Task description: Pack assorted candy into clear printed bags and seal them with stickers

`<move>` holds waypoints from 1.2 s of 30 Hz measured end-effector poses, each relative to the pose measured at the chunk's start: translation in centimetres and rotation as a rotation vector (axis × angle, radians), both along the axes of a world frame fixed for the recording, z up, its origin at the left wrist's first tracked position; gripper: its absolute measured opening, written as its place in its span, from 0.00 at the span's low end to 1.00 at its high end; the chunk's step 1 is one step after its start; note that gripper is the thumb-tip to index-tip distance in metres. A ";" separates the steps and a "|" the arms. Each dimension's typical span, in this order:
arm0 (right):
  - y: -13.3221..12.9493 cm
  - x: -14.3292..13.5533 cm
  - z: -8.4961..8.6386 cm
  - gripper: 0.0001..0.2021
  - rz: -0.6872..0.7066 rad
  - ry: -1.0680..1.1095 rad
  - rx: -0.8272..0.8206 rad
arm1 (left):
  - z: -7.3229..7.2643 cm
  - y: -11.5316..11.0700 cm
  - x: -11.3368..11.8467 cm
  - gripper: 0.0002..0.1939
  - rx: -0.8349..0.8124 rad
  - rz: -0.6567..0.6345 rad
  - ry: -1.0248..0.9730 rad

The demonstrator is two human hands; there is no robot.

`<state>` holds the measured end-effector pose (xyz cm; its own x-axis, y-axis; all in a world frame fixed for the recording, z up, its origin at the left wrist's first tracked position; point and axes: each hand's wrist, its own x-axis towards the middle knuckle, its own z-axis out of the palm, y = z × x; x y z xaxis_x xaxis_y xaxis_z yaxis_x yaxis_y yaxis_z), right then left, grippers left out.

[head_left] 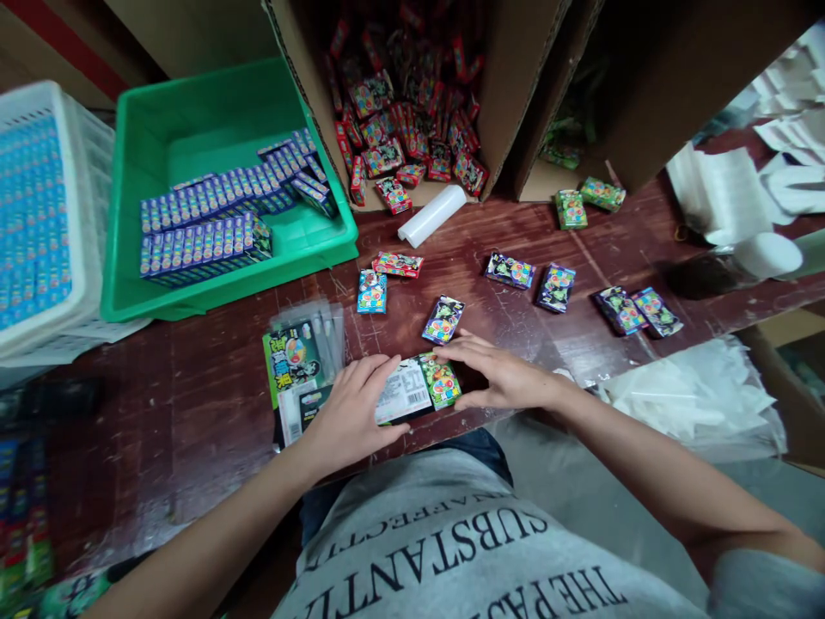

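My left hand [357,408] lies over a black printed packet [406,393] with a white barcode panel, fingers along its far edge and thumb along its near edge. At the packet's right end is a small green candy box [441,381]. My right hand [496,371] holds that box, fingertips at its far edge and thumb at its near right corner. Whether the box is partly inside the packet I cannot tell. Just beyond the fingers lies a purple box [443,319]. Left of my left hand is a stack of clear-topped printed bags [293,357].
A green bin [225,297] with rows of purple boxes stands back left, beside a white crate [81,215]. Cartons [528,94] at the back hold red and green boxes. A white roll [431,215], loose boxes [555,287] and a plastic bag [696,395] lie around.
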<state>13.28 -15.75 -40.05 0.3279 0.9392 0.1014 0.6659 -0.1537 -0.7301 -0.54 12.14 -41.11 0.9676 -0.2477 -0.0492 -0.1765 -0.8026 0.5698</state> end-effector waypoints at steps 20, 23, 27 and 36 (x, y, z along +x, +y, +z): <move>2.2 0.9 4.1 0.41 0.077 0.011 0.017 | 3.1 -0.5 -0.6 0.47 -0.050 0.047 -0.087; 2.9 0.7 4.4 0.40 -0.069 0.009 0.074 | 3.7 -1.7 -0.2 0.48 -0.094 0.240 -0.088; 4.2 -0.4 3.9 0.30 -0.277 0.175 0.109 | 3.9 -3.1 0.3 0.51 -0.281 0.534 -0.067; 6.1 -1.0 2.7 0.18 -0.304 0.362 0.045 | 1.3 -2.3 0.0 0.28 -0.939 0.527 0.061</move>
